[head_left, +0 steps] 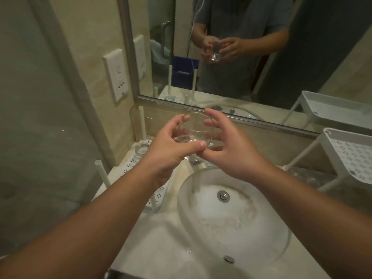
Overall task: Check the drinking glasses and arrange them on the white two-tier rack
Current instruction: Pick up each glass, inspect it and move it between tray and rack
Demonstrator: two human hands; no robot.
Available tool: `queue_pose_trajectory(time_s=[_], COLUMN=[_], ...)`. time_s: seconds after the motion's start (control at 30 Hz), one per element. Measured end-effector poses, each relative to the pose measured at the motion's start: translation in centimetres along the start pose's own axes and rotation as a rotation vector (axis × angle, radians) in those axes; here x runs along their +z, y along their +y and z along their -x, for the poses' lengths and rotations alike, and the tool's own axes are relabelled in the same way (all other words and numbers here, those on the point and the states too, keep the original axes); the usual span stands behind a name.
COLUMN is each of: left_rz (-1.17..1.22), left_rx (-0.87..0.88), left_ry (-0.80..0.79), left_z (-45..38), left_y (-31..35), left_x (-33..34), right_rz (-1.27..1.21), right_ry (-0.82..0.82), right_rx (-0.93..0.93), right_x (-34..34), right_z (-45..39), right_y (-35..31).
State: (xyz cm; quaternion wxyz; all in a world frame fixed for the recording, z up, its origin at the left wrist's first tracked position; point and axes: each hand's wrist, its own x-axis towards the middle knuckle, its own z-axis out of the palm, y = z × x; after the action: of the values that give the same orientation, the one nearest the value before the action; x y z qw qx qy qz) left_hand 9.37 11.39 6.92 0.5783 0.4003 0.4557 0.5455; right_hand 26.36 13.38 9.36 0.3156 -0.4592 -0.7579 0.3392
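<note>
While both hands are raised over the sink (231, 224), a clear drinking glass (194, 133) sits between them, lifted up in front of the mirror (251, 47) rather than resting on anything. The left hand (171, 146) is clamped on it: thumb pressed against the near side low down, fingers wrapped round the far side up to the rim. The right hand (231, 146) is cupped around the other side with its fingers spread; fingertips appear to touch the rim and wall, though how firmly it grips cannot be told. Holding the glass tilted, mouth toward the eyes, makes sense for checking: light passes through the wall and base, so spots or chips would show.

On the right stands the white two-tier rack (350, 156), its perforated upper shelf bare in the part that shows; something clear and blurred lies beneath it on the surface (161, 254), too vague to name. On the left, a white perforated tray (130, 164) with upright posts carries another glass (141, 151), upright, well apart from the hands. Judging by this, inspection is under way and the held glass has not yet gone to the rack.
</note>
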Motion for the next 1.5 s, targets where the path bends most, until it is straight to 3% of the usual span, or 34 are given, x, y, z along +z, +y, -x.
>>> queue_pose_trajectory(time_s=[0.53, 0.63, 0.87, 1.27, 1.5], left_rz=[0.029, -0.069, -0.444, -0.674, -0.744], left_rx=[-0.264, -0.289, -0.171, -0.203, -0.266], left_ry=[-0.453, -0.486, -0.585, -0.723, -0.679], left_z=[-0.3, -0.3, 0.0, 0.1, -0.6], left_y=[-6.1, -7.7, -12.0, -18.6, -21.7], left_x=[13.5, 17.1, 25.0, 33.9, 37.1], right_rz=[-0.084, -0.087, -0.134, -0.036, -0.04], right_ry=[0.211, 0.254, 0.385, 0.468, 0.532], right_rx=[0.315, 0.375, 0.496, 0.576, 0.658], right_x=[-8.6, -10.7, -14.6, -19.0, -20.9], right_z=[10.1, 12.5, 16.8, 23.3, 25.4], right_y=[9.4, 11.6, 16.4, 24.2, 29.3])
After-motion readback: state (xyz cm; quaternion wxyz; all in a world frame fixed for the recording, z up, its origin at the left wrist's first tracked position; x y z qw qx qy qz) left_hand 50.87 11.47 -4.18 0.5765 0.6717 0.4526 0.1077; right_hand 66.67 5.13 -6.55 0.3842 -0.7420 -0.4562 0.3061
